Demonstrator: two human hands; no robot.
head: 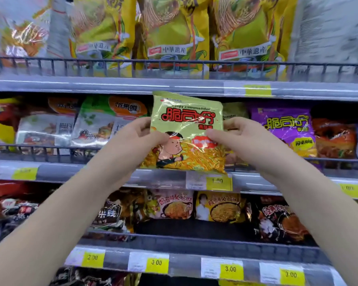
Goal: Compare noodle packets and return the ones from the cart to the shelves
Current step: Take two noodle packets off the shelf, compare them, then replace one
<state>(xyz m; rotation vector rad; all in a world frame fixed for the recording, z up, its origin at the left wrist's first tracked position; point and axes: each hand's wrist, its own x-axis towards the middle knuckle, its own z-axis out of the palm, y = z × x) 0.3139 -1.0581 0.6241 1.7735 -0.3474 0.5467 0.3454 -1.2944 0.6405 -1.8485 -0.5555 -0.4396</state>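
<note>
Both hands hold the green packet (pixel 186 131) up in front of the middle shelf (pixel 112 172), face toward the camera: the left hand (pixel 147 137) pinches its left edge and the right hand (pixel 234 135) its right edge, thumbs on the front and fingers curled behind. It looks light, crinkly and glossy, so probably a little slippery, and the dry noodles inside would likely crack if squeezed. The side edges and seams seem the safest hold, though blur hides the exact finger placement.

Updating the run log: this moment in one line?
left hand, right hand: grip green noodle packet | in front of middle shelf | not shelved
</note>
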